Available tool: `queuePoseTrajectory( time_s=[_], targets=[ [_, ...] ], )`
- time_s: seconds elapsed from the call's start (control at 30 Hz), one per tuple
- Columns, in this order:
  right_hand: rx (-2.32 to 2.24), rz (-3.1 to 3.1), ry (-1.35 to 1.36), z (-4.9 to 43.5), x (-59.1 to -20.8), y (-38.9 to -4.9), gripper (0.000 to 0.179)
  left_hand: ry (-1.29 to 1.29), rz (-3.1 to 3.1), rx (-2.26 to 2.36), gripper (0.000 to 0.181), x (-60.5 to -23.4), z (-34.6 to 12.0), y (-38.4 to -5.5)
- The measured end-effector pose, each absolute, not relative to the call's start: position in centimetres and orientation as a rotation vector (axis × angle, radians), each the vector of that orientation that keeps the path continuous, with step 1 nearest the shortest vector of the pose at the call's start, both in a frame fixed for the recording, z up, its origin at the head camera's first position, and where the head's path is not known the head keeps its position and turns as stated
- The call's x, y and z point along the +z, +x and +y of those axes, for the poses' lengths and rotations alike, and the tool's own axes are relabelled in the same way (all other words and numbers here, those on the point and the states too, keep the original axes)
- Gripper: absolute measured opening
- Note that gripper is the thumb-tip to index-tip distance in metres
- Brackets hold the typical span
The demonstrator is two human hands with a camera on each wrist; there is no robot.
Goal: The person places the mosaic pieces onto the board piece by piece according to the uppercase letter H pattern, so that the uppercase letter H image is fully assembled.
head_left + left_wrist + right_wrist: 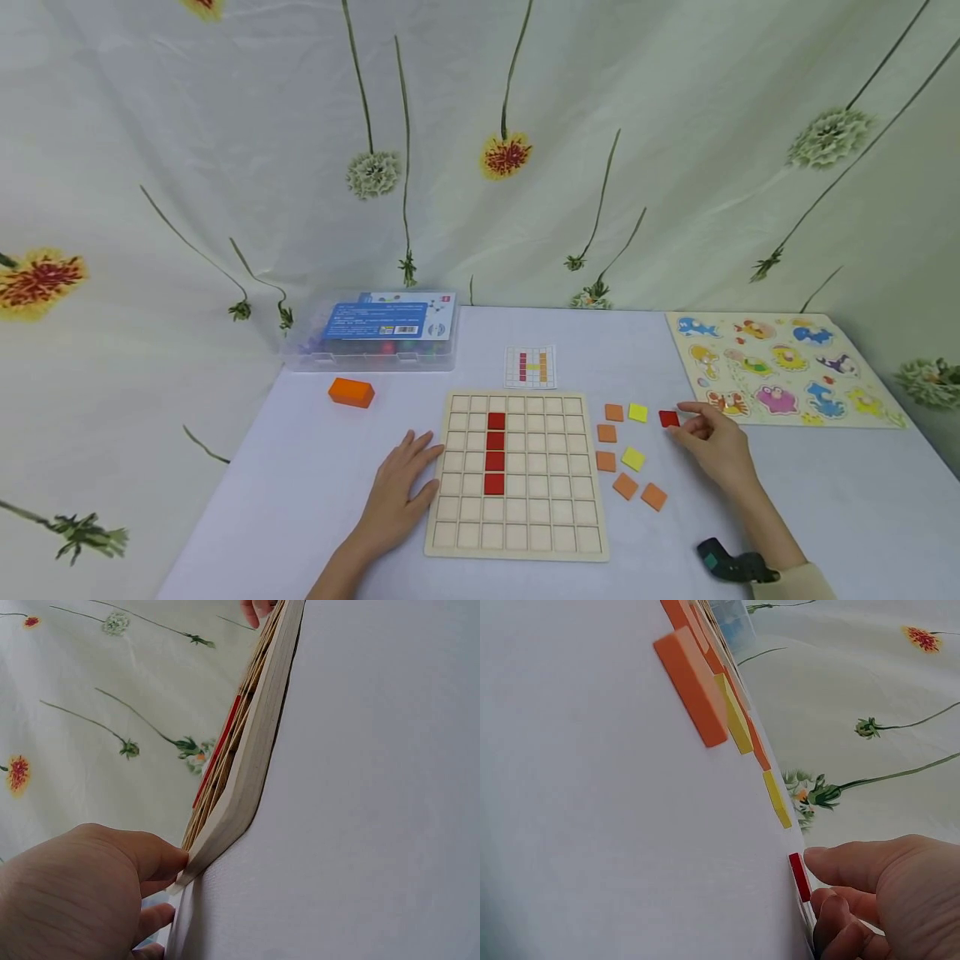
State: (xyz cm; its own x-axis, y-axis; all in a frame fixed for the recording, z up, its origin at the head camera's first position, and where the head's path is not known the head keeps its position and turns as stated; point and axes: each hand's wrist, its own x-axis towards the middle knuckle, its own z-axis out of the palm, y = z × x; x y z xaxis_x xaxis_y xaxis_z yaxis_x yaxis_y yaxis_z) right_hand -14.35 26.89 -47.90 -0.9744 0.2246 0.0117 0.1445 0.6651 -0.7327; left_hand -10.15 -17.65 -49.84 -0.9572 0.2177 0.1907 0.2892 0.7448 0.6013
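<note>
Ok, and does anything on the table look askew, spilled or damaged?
Nothing looks spilled or damaged. What stands out is mild: right of the board, the lower yellow tile and the two lowest orange tiles lie turned at an angle, while four red tiles sit squarely in its grid.

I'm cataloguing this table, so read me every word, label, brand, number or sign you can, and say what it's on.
Nothing reads clearly.
Blue sheet on the plastic box: white print and a barcode, too small.
White sheet by it: print and a pink mark, too small.
Grid card: any lettering too small.
</note>
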Motion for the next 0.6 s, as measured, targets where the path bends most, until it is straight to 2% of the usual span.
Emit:
queuePoseTrajectory(
  time_s=[0.6],
  targets=[
    [1.024,-2.838,-0.178,26.93,-48.28,-14.49,0.038,-0.424,-2.830,-1.000,0.046,-49.69,-17.58,-10.12]
  ],
)
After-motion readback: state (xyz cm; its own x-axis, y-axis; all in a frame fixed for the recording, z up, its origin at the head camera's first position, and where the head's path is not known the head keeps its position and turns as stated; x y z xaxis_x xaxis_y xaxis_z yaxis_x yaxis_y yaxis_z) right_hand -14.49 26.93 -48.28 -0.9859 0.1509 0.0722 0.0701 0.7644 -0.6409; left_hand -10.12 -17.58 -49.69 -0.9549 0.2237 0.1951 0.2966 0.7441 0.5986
